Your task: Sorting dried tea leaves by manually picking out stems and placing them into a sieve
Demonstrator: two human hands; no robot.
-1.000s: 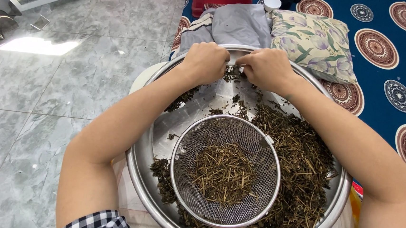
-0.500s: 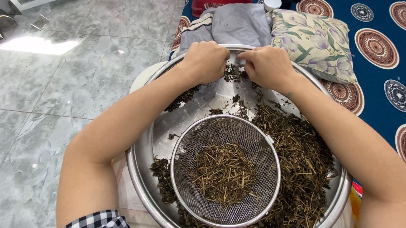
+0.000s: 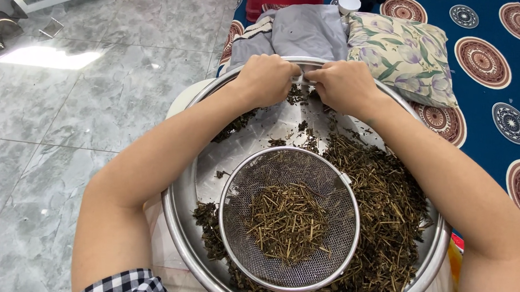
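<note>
Steel-grey and wide, the round metal basin (image 3: 209,179) holds dry brown twiggy stems (image 3: 389,216) and a round wire-mesh sieve (image 3: 288,218). At its far rim, left hand (image 3: 267,79) and right hand (image 3: 343,86) pinch a small sprig (image 3: 300,94) — fingers closed on it.

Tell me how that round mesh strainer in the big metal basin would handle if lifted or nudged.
The strainer looks like thin wire mesh on a metal rim, so probably light and fairly stiff. It holds only a small heap of dry stems, adding little weight. It rests on loose plant bits in the basin, so a nudge would likely slide or tilt it.
</note>
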